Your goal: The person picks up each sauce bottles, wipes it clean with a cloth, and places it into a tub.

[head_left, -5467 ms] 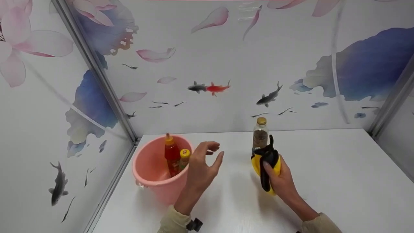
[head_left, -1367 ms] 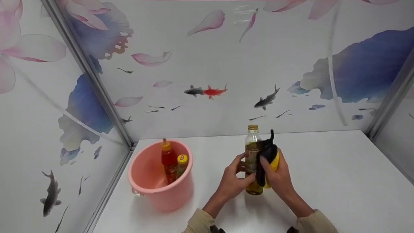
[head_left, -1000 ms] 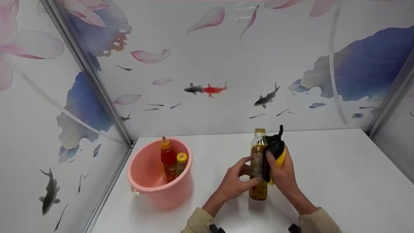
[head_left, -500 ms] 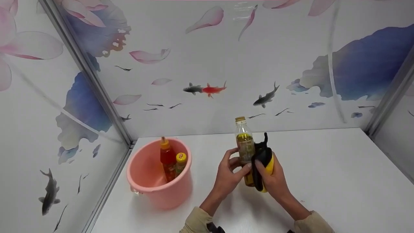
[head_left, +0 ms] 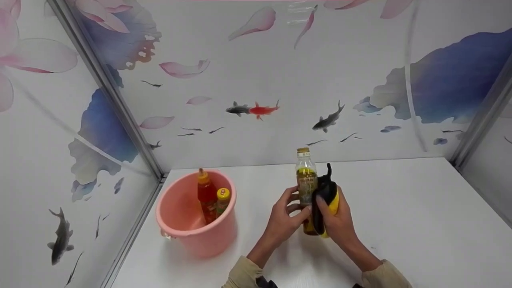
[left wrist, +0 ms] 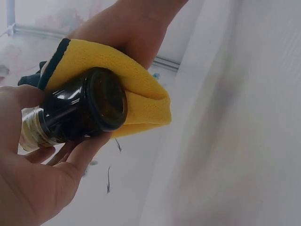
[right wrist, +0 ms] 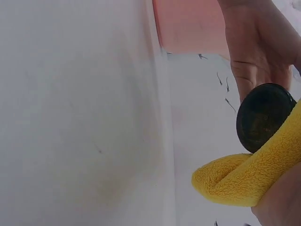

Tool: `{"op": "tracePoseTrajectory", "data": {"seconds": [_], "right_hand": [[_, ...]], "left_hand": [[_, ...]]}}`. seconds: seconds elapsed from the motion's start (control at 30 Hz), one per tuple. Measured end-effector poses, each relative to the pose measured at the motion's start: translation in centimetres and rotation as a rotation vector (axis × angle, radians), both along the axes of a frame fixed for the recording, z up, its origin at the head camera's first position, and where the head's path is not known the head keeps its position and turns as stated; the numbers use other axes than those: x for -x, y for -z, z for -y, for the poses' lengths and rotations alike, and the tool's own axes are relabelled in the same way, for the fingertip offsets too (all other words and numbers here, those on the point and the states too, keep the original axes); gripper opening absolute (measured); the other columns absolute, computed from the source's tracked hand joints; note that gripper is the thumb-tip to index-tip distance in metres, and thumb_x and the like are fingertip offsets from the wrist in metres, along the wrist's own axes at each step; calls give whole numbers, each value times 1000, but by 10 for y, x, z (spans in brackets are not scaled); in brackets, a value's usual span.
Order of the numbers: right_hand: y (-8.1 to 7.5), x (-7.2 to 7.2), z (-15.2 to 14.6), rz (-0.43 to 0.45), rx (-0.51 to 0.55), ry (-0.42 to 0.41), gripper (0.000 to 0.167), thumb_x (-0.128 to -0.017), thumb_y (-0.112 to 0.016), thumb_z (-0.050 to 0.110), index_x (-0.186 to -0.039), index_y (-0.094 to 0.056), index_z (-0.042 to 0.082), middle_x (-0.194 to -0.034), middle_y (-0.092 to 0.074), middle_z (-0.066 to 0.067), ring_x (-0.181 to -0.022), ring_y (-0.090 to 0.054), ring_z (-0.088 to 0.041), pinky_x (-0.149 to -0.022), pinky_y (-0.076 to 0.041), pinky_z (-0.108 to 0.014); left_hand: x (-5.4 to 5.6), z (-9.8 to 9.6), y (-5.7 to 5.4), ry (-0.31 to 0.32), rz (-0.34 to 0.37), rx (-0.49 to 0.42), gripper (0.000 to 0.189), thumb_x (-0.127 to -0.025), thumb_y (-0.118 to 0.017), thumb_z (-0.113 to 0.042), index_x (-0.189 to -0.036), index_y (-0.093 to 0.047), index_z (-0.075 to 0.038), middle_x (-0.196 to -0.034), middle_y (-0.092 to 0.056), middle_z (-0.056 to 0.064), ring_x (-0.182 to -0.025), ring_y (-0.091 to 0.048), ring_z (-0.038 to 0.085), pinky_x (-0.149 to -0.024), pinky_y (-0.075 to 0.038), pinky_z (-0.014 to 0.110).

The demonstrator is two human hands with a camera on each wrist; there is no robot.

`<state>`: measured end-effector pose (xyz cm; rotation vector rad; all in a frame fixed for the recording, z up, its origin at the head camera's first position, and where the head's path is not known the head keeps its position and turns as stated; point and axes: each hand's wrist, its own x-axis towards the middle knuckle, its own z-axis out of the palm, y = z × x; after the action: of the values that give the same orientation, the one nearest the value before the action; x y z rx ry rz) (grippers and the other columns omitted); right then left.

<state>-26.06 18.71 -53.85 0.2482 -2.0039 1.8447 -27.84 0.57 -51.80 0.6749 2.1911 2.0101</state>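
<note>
My left hand (head_left: 282,220) grips a glass bottle (head_left: 307,180) of yellow-green oil with a gold cap, fingers on its left side and thumb across the front. The bottle is held up over the table, and its dark round base (right wrist: 264,117) shows in the right wrist view. In my right hand (head_left: 340,218) is a folded cloth (head_left: 325,200), black on one side and fluffy yellow on the other. The yellow side of the cloth (left wrist: 141,94) lies against the bottle in the left wrist view. My right fingers are mostly hidden behind the cloth.
A pink bucket (head_left: 166,220) stands on the white table (head_left: 420,216) to the left. Inside it are a red sauce bottle (head_left: 207,196) with a yellow nozzle top and a small yellow-capped jar (head_left: 223,196). Patterned white panels (head_left: 360,72) rise behind and at the sides.
Earlier my left hand was empty near the bucket and the bottle stood at the back. Since then my left hand has gripped and raised it, and the cloth has come against it.
</note>
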Motion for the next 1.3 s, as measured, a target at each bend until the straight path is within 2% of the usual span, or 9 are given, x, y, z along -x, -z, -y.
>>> {"op": "tracePoseTrajectory", "data": {"seconds": [0.2,0.43,0.53,0.7,0.87,1.03,1.17,1.3], "right_hand": [[-3,3,-9,4,1,43,41,-109,-66,19,-148,-53,18,-116,-64,-5,-99,-64,-26,-83,-61,-29],[-9,3,-17,-1,-5,62,44,-110,-64,20,-152,-51,20,-127,-65,-2,-109,-65,-25,-92,-61,-26],[-10,3,-18,-6,-5,67,45,-110,-64,20,-153,-50,19,-128,-64,-2,-110,-65,-25,-94,-61,-25],[-10,1,-16,-2,5,57,44,-110,-64,19,-152,-50,18,-123,-63,-3,-106,-65,-24,-90,-61,-25],[-6,-2,-6,0,29,-3,38,-110,-64,15,-146,-53,15,-117,-63,-8,-102,-65,-25,-85,-62,-28],[-2,-6,2,11,48,-56,40,-110,-62,12,-148,-52,14,-123,-65,-8,-107,-69,-25,-89,-64,-31],[-1,-6,4,12,43,-62,42,-110,-63,12,-150,-50,14,-125,-65,-8,-109,-70,-24,-91,-64,-31],[1,-5,5,15,33,-48,43,-109,-64,13,-150,-50,14,-123,-64,-7,-107,-70,-24,-89,-64,-30]], "left_hand": [[-3,-6,7,55,-32,65,61,-99,-77,-38,-153,-51,-34,-143,-63,-4,-118,-71,9,-103,-59,30],[-4,-5,7,151,45,92,54,-100,-78,-37,-150,-55,-33,-137,-65,-7,-120,-69,10,-105,-60,36],[-4,-5,6,165,56,103,55,-101,-77,-37,-151,-55,-35,-138,-65,-8,-120,-68,9,-105,-59,37],[-3,-5,4,130,35,65,56,-101,-78,-39,-152,-55,-38,-139,-64,-6,-119,-69,12,-103,-59,34],[-2,-3,-1,42,4,-16,55,-100,-79,-36,-151,-57,-33,-139,-64,-3,-119,-70,15,-102,-59,30],[1,1,-6,-26,11,-72,64,-100,-80,-36,-156,-51,-29,-140,-63,2,-119,-70,17,-102,-60,32],[2,3,-8,-37,38,-96,70,-99,-82,-36,-157,-45,-27,-140,-65,2,-120,-71,18,-101,-61,34],[1,4,-8,-17,51,-66,68,-98,-82,-38,-156,-46,-28,-140,-67,1,-120,-71,16,-97,-64,36]]}}
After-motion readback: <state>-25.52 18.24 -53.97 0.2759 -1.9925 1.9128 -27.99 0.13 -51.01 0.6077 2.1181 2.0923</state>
